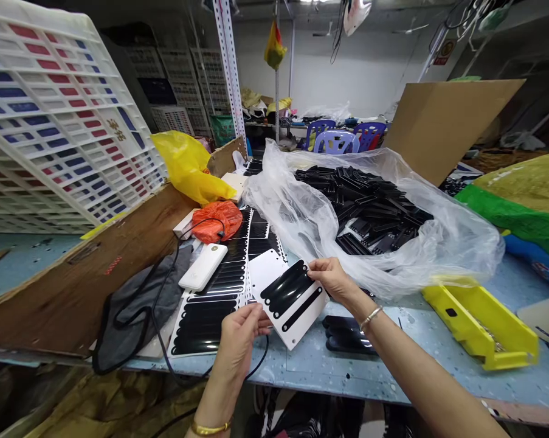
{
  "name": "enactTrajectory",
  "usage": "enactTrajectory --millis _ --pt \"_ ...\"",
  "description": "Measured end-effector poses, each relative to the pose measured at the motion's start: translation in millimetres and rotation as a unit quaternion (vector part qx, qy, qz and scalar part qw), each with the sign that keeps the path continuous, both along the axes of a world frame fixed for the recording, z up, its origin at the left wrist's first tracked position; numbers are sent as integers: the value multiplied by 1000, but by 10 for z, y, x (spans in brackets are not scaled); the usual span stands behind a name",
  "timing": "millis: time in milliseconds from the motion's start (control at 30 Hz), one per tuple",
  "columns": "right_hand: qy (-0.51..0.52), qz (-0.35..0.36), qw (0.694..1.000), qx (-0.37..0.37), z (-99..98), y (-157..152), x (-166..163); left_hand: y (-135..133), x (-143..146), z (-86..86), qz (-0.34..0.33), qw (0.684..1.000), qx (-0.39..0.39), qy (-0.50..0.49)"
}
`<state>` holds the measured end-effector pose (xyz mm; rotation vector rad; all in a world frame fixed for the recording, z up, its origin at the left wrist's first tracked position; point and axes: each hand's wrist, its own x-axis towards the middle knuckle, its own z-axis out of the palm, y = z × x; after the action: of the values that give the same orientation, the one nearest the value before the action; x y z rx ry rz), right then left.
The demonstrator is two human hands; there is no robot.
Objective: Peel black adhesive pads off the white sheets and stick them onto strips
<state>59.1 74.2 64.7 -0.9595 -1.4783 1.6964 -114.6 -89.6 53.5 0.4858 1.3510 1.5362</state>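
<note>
– Your left hand (pixel 243 331), gold bangle (pixel 213 428) on the wrist, is closest to the cam. Got something in it?
– Yep, you've pinched the left edge of that white card (pixel 301 326) with the black strips (pixel 286 289) on it. It's up over the blue surface (pixel 310 372), right between your hands.
– And your right hand (pixel 332 277)?
– Clamped on the card's upper right edge, by the strip ends. Past that you've got some black pieces (pixel 345 334) on the surface, then a yellow bin (pixel 461 331).
</note>
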Motion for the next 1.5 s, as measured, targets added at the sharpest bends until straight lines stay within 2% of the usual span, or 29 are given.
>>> enactTrajectory --millis 100,167,200,267,333,400,467,567,700,867,1000,1167,1233,1300,1367,1400,1500 --pt "-24 0 1000 17 6 -20 -38 15 74 6 -8 999 18 -38" --pt "-100 -42 992 71 32 -37 -44 16 96 -14 5 998 20 -57" --pt "-150 -77 978 120 53 -61 -40 20 101 -27 12 998 21 -62" --pt "-236 -136 933 236 97 -162 -35 34 110 -53 27 998 22 -56" --pt "-264 -121 900 326 121 -351 -57 56 127 -74 42 998 27 -41" --pt "-249 -35 904 346 103 -596 -126 78 154 -89 51 998 36 -30" --pt "-246 6 911 330 42 -833 -230 92 182 -101 59 997 50 -20" --pt "-227 5 941 252 -84 -1054 -373 95 203 -115 63 996 70 10" --pt "-110 -9 991 81 -209 -1090 -424 79 206 -113 31 995 85 39" --pt "25 17 999 -30 -192 -1040 -336 74 238 -41 -27 994 95 36" --pt "60 31 995 -68 -76 -1041 -263 81 251 0 -58 992 103 51" --pt "42 28 996 -76 -66 -1025 -303 96 198 -84 -64 980 96 165" --pt "25 -3 996 -84 -77 -942 -300 110 141 -125 -61 972 79 215" --pt "4 -62 996 -69 -40 -780 -196 137 47 -141 -45 961 59 265" --pt "0 -120 993 -23 52 -562 50 183 -87 -129 0 941 27 336" --pt "11 -148 989 -5 111 -450 222 216 -167 -116 31 919 4 393" --pt "35 -222 974 20 275 -215 822 338 -417 -84 96 797 -104 587"
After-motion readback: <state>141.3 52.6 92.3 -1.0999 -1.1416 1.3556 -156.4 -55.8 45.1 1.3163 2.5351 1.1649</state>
